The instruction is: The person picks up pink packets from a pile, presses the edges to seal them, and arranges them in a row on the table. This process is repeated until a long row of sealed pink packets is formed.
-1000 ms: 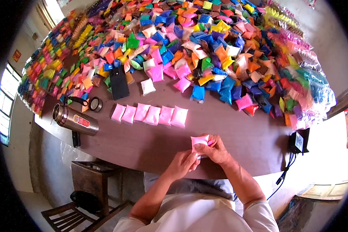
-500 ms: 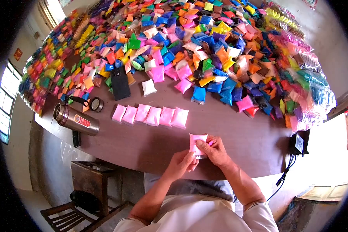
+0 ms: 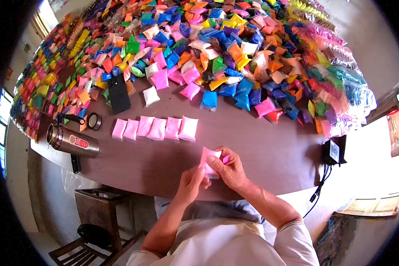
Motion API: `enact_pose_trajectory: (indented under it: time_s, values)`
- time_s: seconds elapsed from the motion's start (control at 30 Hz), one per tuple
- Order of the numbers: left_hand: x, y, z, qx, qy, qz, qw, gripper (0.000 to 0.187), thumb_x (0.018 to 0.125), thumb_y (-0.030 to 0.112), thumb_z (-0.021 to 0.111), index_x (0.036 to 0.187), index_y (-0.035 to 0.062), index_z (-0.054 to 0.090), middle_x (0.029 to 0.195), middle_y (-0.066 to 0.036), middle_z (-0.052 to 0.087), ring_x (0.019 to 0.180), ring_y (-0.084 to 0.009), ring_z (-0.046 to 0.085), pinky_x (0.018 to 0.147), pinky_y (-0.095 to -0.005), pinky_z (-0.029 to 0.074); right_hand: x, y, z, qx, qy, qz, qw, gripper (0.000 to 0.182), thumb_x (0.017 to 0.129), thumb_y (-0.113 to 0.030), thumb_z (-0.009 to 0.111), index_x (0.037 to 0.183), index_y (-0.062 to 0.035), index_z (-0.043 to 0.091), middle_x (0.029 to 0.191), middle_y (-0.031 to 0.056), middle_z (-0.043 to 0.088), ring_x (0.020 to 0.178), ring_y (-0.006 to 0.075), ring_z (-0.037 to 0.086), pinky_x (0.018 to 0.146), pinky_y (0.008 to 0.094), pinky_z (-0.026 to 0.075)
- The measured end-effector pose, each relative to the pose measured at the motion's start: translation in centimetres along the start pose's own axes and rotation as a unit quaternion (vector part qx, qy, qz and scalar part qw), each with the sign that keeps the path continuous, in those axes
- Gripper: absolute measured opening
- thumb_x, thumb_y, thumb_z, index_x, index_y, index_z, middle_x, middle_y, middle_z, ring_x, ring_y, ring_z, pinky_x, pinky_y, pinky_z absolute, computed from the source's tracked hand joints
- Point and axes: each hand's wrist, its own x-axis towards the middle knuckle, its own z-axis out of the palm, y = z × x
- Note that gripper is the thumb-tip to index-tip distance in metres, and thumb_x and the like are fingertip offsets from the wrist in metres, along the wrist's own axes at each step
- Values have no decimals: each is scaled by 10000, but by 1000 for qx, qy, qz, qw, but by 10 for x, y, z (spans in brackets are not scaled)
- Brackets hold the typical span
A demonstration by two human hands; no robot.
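Note:
A small pink packet is held up over the near edge of the table. My right hand grips it from the right, thumb pressed across its front. A further bit of bright pink shows between that hand's fingers; I cannot make out whether it is a second packet. At the packet's lower left, my left hand pinches the edge, its fingertips partly hidden behind. Just beyond, several similar pink packets lie side by side in a row.
A large heap of coloured packets covers the far side of the table. To the left are a steel flask, its lid and a black flat case. A black box with cables sits at the right edge.
The whole view has shifted, so the table and its things appear farther left and slightly higher. Both hands remain on the pink packet, with the right thumb angled more across it.

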Motion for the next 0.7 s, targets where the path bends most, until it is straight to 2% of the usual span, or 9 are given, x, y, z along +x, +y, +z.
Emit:
enact_pose_trajectory:
  time_s: [0.13, 0.2, 0.27, 0.33, 0.4, 0.43, 0.5, 0.53, 0.7]
  values:
    - [1, -3, -3, 32, 18, -3, 999, 361, 989, 321, 454, 996, 1, 621, 722, -14, 569, 643, -74, 516, 582, -224, 421, -7, 1, 9, -20, 58, -6, 998, 243, 941, -178, 569, 1026, 26, 471, 786, 116, 621, 634, 167, 624, 527, 294, 542]
    - [0, 2, -1, 31, 16, 3, 999, 368, 988, 330, 456, 987, 3, 623, 717, -11, 569, 643, -74, 517, 580, -222, 419, -10, 11, 8, -33, 107, -6, 994, 244, 927, -231, 606, 1007, -12, 533, 807, 41, 621, 711, 98, 581, 591, 234, 487]
    - [0, 6, 3, 29, 16, 8, 999, 375, 988, 340, 457, 978, 5, 626, 711, -7, 568, 643, -75, 518, 579, -221, 418, -12, 12, 9, -15, 114, 4, 993, 238, 925, -219, 609, 1005, -8, 533, 812, 42, 616, 706, 101, 578, 590, 230, 485]
    - [-1, 8, 7, 87, 36, 33, 995, 424, 989, 384, 412, 867, 27, 606, 672, -29, 556, 598, -97, 522, 536, -243, 405, -14, 13, 9, 5, 120, 16, 993, 233, 924, -208, 613, 1004, -4, 534, 817, 43, 612, 700, 105, 575, 590, 226, 483]
    - [0, 1, 2, 70, 24, 21, 997, 419, 989, 384, 424, 878, 26, 612, 679, -15, 553, 612, -81, 511, 551, -231, 405, -14, 12, 0, -178, 136, -19, 974, 254, 945, -265, 579, 994, -19, 541, 795, 26, 582, 640, 98, 535, 537, 221, 442]
    - [-1, -2, 0, 54, 11, 9, 998, 414, 989, 384, 436, 890, 26, 617, 686, 0, 551, 625, -66, 500, 566, -219, 406, -13, 7, -6, -177, 135, -17, 975, 254, 945, -265, 579, 994, -19, 541, 795, 26, 582, 640, 98, 535, 537, 221, 442]
    - [0, -2, 0, 55, 8, 6, 998, 418, 991, 387, 429, 850, 33, 601, 678, 3, 539, 614, -64, 487, 559, -219, 396, -8, -9, -15, -115, 164, 84, 976, 314, 967, -367, 504, 955, -57, 545, 758, 7, 539, 569, 84, 465, 481, 217, 364]
    - [0, -2, 1, 57, 3, 2, 998, 427, 993, 391, 423, 810, 40, 585, 671, 5, 528, 602, -63, 474, 551, -219, 387, -5, -14, -15, -110, 181, 72, 975, 337, 962, -419, 448, 936, -96, 539, 726, -5, 509, 535, 63, 399, 453, 216, 289]
    - [-6, 1, 5, 75, 2, -15, 997, 451, 996, 409, 404, 757, 51, 538, 659, 5, 500, 563, -66, 440, 511, -232, 358, -6, -19, -46, -110, 131, 146, 974, 239, 936, -337, 450, 925, -106, 510, 729, 6, 516, 519, 58, 385, 435, 213, 273]
